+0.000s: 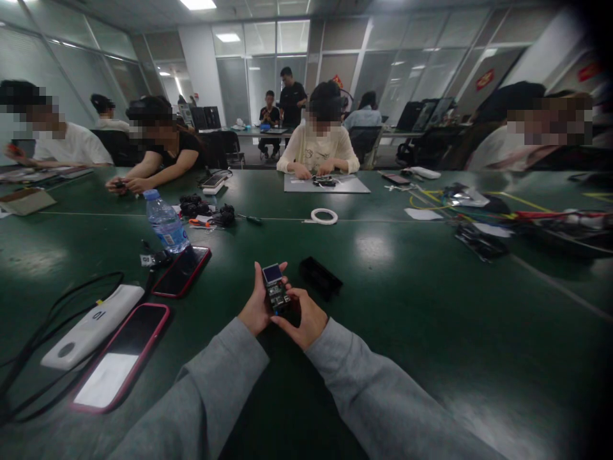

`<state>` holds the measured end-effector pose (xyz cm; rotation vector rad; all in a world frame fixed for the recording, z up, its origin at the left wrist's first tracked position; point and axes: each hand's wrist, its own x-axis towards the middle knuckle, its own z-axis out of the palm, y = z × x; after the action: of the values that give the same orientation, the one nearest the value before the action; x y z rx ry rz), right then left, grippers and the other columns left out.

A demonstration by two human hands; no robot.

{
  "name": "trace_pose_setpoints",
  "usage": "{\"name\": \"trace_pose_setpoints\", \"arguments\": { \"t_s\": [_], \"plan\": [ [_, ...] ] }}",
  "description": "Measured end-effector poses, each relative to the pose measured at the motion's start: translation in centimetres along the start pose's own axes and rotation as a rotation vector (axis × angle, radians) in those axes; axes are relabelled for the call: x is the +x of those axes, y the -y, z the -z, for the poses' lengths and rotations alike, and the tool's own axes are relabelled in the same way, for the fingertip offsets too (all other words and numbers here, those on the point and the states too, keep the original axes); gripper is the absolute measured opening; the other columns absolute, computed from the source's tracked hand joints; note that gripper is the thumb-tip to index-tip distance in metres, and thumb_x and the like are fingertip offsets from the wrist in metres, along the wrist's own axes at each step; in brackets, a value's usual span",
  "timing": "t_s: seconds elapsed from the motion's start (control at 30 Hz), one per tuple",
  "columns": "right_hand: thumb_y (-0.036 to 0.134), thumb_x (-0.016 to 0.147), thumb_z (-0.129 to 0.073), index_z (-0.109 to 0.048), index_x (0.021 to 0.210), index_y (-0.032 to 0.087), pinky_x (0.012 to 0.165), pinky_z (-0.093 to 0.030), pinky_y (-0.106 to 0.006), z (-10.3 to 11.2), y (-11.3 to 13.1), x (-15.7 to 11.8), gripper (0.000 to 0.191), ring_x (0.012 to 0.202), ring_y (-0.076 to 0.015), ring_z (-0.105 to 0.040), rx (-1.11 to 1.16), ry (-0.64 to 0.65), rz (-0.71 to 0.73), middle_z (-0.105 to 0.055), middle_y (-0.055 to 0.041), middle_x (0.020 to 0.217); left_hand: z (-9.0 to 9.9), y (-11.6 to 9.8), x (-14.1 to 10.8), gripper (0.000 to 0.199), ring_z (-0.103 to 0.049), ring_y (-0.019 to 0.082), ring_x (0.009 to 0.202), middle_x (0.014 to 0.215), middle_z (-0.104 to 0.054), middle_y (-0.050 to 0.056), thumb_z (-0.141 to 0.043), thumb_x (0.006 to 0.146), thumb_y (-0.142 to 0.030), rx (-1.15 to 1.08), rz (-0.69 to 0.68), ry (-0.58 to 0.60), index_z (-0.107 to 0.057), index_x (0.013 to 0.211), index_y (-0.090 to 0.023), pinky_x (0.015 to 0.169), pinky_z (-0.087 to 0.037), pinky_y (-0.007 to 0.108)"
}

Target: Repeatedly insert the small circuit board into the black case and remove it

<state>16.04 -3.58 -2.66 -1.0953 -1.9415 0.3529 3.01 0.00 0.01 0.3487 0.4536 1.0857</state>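
A small circuit board (pixel 278 295) with a dark screen at its top end is held above the green table (pixel 383 332). My left hand (pixel 257 306) grips the board from its left side, with fingertips showing behind the top edge. Around the lower right edge and bottom corner of the board, my right hand (pixel 304 316) has its thumb and fingers closed. Just beyond my right hand lies an open black plastic case (pixel 320 277), touched by neither hand.
At left are two red-edged phones (pixel 182 271), a white power bank (pixel 93 327) with black cables and a water bottle (pixel 166 222). A white tape roll (pixel 324 216) lies ahead. Cables and wires (pixel 565 223) clutter the right. People sit across the table.
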Motion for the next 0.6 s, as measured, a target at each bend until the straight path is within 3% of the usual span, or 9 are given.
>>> {"name": "trace_pose_setpoints", "arguments": {
  "t_s": [0.23,0.6],
  "plan": [
    [0.034,0.074,-0.066,-0.043,0.107,0.016,0.071,-0.052,-0.035,0.18,0.18,0.10,0.045,0.087,-0.0215,-0.058,-0.024,0.007,0.000,-0.056,-0.0100,0.098,-0.72,-0.05,-0.46,0.060,-0.059,0.013,0.073,0.085,-0.058,0.003,-0.044,0.077,-0.062,0.040,-0.007,-0.026,-0.051,0.120,-0.021,0.066,-0.050,0.026],
    [0.034,0.073,-0.064,-0.042,0.106,0.016,0.071,-0.052,-0.034,0.11,0.08,0.07,0.043,0.088,-0.0215,-0.058,-0.018,0.014,0.016,-0.056,-0.0103,0.099,-0.77,-0.04,-0.55,0.057,-0.056,0.010,0.068,0.081,-0.057,0.002,-0.045,0.078,-0.060,0.015,-0.012,0.009,-0.052,0.118,-0.020,0.063,-0.049,0.023]
  ]
}}
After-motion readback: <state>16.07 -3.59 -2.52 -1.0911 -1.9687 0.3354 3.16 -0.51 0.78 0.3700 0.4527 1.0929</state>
